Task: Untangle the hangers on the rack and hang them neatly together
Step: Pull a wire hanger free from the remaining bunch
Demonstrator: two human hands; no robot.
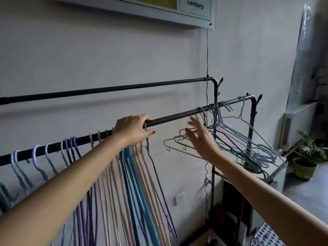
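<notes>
Purple hanger (pixel 150 157) pinched by left hand (pixel 132 129), tangled hangers (pixel 230 139) seemingly touching right hand (pixel 200 137)

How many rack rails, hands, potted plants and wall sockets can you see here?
Rails: 2 (back rail, front rail)
Hands: 2 (left hand, right hand)
Potted plant: 1
Wall socket: 1
Total: 6

Left hand (pixel 132 129) gripping rack rail (pixel 170 118), right hand (pixel 202 137) spread beside tangled hangers (pixel 230 139)
</notes>
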